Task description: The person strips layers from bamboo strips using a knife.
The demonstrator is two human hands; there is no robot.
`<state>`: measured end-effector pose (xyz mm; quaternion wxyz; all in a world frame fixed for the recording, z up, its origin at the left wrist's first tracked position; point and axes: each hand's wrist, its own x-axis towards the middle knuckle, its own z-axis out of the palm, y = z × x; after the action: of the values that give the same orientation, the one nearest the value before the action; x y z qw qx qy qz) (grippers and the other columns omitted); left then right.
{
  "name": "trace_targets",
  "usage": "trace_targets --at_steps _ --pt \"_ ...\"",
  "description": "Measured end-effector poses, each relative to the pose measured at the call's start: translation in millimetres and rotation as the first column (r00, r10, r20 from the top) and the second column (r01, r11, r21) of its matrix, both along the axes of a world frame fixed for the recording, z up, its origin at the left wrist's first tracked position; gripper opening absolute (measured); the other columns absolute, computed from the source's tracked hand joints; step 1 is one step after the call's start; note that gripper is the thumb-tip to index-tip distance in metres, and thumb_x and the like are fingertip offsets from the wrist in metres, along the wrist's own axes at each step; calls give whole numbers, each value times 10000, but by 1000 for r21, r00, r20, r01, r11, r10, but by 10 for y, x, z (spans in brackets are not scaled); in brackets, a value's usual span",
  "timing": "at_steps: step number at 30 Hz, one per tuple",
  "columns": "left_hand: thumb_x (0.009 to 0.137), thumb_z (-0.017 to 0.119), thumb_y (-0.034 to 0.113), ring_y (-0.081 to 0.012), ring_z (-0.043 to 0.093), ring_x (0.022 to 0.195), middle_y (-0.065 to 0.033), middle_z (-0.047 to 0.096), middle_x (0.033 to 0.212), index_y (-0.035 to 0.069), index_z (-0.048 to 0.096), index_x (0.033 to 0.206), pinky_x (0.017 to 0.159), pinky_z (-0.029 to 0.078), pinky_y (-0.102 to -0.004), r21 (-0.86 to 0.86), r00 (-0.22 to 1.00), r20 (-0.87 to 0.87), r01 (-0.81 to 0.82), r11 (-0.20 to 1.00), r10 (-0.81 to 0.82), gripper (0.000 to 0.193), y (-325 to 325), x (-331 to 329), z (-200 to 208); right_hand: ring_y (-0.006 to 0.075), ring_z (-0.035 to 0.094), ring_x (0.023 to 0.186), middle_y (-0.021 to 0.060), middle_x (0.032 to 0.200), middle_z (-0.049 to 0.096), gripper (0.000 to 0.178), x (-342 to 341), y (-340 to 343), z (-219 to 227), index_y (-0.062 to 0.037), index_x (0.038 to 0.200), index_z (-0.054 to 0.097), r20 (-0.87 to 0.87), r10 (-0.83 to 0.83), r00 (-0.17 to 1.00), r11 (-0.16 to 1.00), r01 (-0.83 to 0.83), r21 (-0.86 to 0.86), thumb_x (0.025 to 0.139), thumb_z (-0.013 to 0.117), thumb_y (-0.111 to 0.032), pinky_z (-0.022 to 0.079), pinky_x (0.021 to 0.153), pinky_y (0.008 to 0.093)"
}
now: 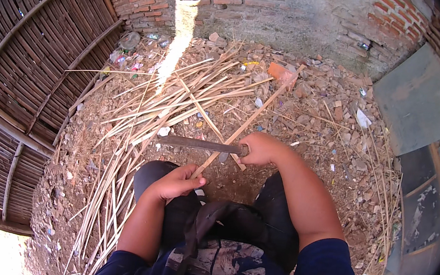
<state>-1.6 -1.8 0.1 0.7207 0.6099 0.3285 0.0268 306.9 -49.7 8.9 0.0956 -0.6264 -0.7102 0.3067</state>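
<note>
My left hand [180, 181] is closed around the near end of a long bamboo strip [259, 112], which slants away from me to the upper right. In my right hand [260, 148] is the handle of a machete [197, 144], its dark blade pointing left. The blade lies across the strip, a little beyond my left hand; whether it touches or cuts into it I cannot tell. Another bamboo piece [201, 108] lies crosswise behind, running down under the held strip. Both hands are above my bent knees.
A heap of split bamboo strips [187, 95] covers the ground ahead and to the left. Rubble and litter surround it. A brick wall [279, 13] stands at the back, a bamboo slat wall [35, 32] at left, and grey sheets [419, 101] lean at right.
</note>
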Motion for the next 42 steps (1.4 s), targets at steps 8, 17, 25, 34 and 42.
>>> trace_targets --at_steps 8,17,25,34,42 --pt "911 737 363 -45 382 594 66 455 728 105 548 966 517 268 -218 3 1000 -3 9 1000 -9 324 8 18 -18 331 693 944 192 994 719 461 619 -26 -131 -39 1073 719 -65 -429 901 899 433 67 765 804 -371 530 845 417" --pt "911 729 359 -40 384 595 78 447 721 102 544 964 516 279 -219 61 998 -46 36 998 -33 321 -30 47 46 340 696 919 193 965 716 470 566 1 -112 -41 1071 719 -6 -368 930 929 368 25 758 807 -380 533 821 423" --pt "923 708 356 -30 387 605 84 448 732 84 563 1034 518 281 -212 98 998 -5 57 994 -56 328 -58 64 59 305 706 864 184 930 719 460 471 -9 -70 -38 1104 710 -14 -344 939 939 345 10 775 797 -348 541 787 410" --pt "950 693 368 -64 469 812 43 541 866 23 606 1075 703 384 -240 64 999 -49 27 998 -24 377 -59 66 87 319 703 851 180 893 718 463 467 -14 -40 -15 1034 705 -4 -351 936 936 351 20 758 820 -369 532 777 419" --pt "963 678 369 -44 411 682 75 507 790 33 612 1074 583 313 -225 58 997 -76 28 998 -23 360 -47 51 49 290 698 820 155 870 714 451 474 -21 -58 -36 1066 713 -24 -356 934 935 355 -19 769 806 -363 530 748 418"
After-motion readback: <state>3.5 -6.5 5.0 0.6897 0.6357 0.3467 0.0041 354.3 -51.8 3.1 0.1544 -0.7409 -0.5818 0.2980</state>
